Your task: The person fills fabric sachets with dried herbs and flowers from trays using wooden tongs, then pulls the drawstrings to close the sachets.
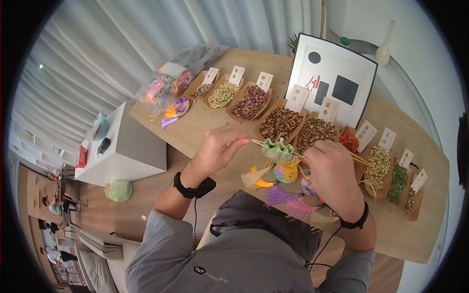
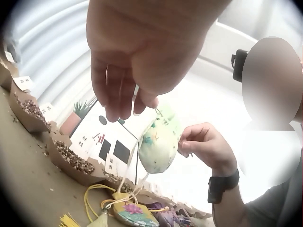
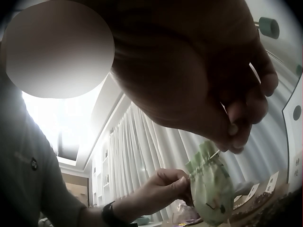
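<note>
A light green fabric pouch point(image 1: 277, 151) with a gathered, ruffled mouth hangs between the two hands, over the near side of the table. On one side my left hand point(image 1: 221, 149) pinches its pale drawstring point(image 1: 256, 142) between thumb and fingers. Opposite it, my right hand point(image 1: 332, 171) pinches the drawstring's other end, fingers curled. The cord runs taut on both sides of the mouth. From the left wrist, the pouch point(image 2: 158, 153) looks rounded and full, with small printed patterns. Beneath the hands lie a yellow flowered pouch point(image 1: 286, 172) and a purple tassel point(image 1: 278, 195).
Paper trays of dried herbs with labels curve along the table, among them dark red petals point(image 1: 251, 102) and pale buds point(image 1: 378, 167). A framed picture point(image 1: 333, 78) stands behind them. At the far left lies a plastic bag of colourful cords point(image 1: 166, 88). A pink tassel point(image 1: 299, 207) lies near the front edge.
</note>
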A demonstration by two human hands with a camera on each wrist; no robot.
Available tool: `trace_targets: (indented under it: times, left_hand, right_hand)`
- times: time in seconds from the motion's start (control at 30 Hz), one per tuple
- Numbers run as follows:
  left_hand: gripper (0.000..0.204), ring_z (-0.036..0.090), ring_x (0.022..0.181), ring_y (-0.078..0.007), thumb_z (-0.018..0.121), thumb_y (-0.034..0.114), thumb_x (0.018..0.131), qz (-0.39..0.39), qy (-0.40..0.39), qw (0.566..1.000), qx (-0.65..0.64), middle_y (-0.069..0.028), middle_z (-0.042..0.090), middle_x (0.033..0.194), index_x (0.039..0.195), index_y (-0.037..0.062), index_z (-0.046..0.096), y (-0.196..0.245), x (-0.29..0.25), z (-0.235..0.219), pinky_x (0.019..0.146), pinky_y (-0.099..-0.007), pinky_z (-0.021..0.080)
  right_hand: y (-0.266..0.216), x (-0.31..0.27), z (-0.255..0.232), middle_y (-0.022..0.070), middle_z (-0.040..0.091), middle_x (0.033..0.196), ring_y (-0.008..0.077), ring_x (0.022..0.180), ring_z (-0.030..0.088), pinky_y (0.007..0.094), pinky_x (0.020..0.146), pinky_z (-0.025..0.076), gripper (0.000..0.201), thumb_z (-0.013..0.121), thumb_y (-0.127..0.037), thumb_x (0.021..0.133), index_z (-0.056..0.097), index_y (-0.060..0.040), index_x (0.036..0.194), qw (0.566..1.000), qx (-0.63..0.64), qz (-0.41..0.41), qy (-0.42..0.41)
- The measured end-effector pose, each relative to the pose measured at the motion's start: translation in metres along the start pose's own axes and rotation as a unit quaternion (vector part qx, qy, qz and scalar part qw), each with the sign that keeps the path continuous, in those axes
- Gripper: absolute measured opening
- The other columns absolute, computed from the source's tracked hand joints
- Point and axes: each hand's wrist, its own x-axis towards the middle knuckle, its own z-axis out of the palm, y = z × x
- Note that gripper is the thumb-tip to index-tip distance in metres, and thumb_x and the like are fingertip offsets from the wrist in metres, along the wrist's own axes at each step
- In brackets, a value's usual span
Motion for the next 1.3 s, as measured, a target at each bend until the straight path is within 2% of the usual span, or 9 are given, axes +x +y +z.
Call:
trace_targets:
  times: [0.17,0.23,0.33,0.43,0.7,0.8,0.87,1.03,1.3]
  left_hand:
    - [0.011,0.075,0.088,-0.0194,0.074,0.009,0.107,-0.055,0.065,0.996,0.010,-0.0104,0.079,0.093,0.104,-0.0008,0.078,-0.013,-0.004,-0.018,0.080,-0.0321,0.058]
    - [0.018,0.073,0.088,-0.0157,0.069,0.014,0.112,-0.090,0.087,0.976,-0.176,-0.0084,0.081,0.096,0.109,-0.0018,0.078,-0.006,-0.004,-0.004,0.080,-0.0313,0.058]
    - [0.022,0.075,0.097,-0.0132,0.066,0.016,0.114,-0.097,0.045,0.924,-0.366,-0.0072,0.081,0.100,0.113,-0.0032,0.076,0.029,0.008,0.001,0.088,-0.0308,0.060]
    - [0.025,0.077,0.100,-0.0150,0.064,0.017,0.115,-0.053,-0.001,0.938,-0.341,-0.0128,0.083,0.105,0.121,-0.0058,0.073,0.052,0.016,0.009,0.086,-0.0314,0.061]
    - [0.021,0.072,0.109,-0.0169,0.070,0.016,0.111,0.071,-0.085,0.941,-0.319,-0.0091,0.076,0.116,0.124,-0.0006,0.071,0.062,0.019,0.028,0.098,-0.0345,0.058]
    - [0.053,0.066,0.131,-0.0230,0.074,0.029,0.110,0.002,0.056,0.899,-0.435,-0.0155,0.065,0.143,0.150,0.0001,0.054,0.055,0.004,0.064,0.109,-0.0397,0.056]
    - [0.072,0.062,0.132,-0.0198,0.079,0.033,0.107,-0.030,-0.030,0.820,-0.571,-0.0140,0.055,0.153,0.161,0.0051,0.041,0.051,-0.002,0.076,0.113,-0.0399,0.053]
    - [0.046,0.070,0.108,-0.0121,0.072,0.017,0.111,-0.203,-0.214,0.797,-0.528,-0.0060,0.073,0.122,0.152,0.0035,0.057,0.015,-0.054,0.067,0.095,-0.0309,0.059]
    - [0.018,0.074,0.076,-0.0201,0.073,0.011,0.107,-0.150,-0.193,0.951,-0.190,-0.0127,0.079,0.094,0.123,0.0039,0.077,-0.027,-0.106,-0.010,0.071,-0.0336,0.056]
  right_hand:
    - [-0.005,0.003,-0.020,0.0118,0.063,0.086,0.0324,0.092,0.066,0.0460,0.083,0.054,0.010,0.074,-0.004,0.075,0.068,-0.0023,0.083,0.999,-0.020,0.006,-0.031]
    - [-0.005,0.001,-0.018,0.0118,0.064,0.088,0.0322,0.093,0.066,0.0461,0.084,0.054,0.013,0.076,-0.004,0.072,0.068,-0.0025,0.082,0.998,-0.042,0.004,-0.041]
    - [0.000,-0.002,-0.013,0.0138,0.066,0.101,0.0330,0.099,0.067,0.0457,0.087,0.055,0.031,0.084,-0.008,0.072,0.073,-0.0015,0.100,0.991,-0.088,0.045,-0.092]
    - [-0.018,0.008,-0.013,0.0182,0.061,0.128,0.0364,0.108,0.069,0.0457,0.093,0.055,0.075,0.090,-0.022,0.086,0.057,-0.0029,0.151,0.999,0.048,0.019,0.018]
    - [-0.023,0.004,0.020,0.0161,0.067,0.116,0.0370,0.096,0.071,0.0450,0.081,0.059,0.048,0.088,-0.017,0.087,0.068,-0.0025,0.128,0.985,0.169,0.042,-0.012]
    - [-0.025,0.006,0.016,0.0155,0.070,0.108,0.0380,0.092,0.073,0.0447,0.078,0.059,0.032,0.085,-0.013,0.090,0.069,-0.0020,0.116,0.975,0.215,0.054,-0.014]
    - [-0.027,0.007,0.014,0.0156,0.070,0.106,0.0377,0.091,0.074,0.0439,0.076,0.059,0.030,0.083,-0.009,0.093,0.069,-0.0018,0.119,0.956,0.283,0.076,0.007]
    - [-0.023,0.011,0.012,0.0172,0.070,0.106,0.0366,0.091,0.074,0.0417,0.077,0.058,0.025,0.072,-0.001,0.099,0.069,-0.0001,0.123,0.949,0.298,0.105,-0.005]
    - [-0.030,0.030,0.038,0.0231,0.075,0.104,0.0433,0.092,0.075,0.0476,0.079,0.058,0.023,0.067,-0.002,0.101,0.067,0.0009,0.124,0.949,0.234,0.159,-0.141]
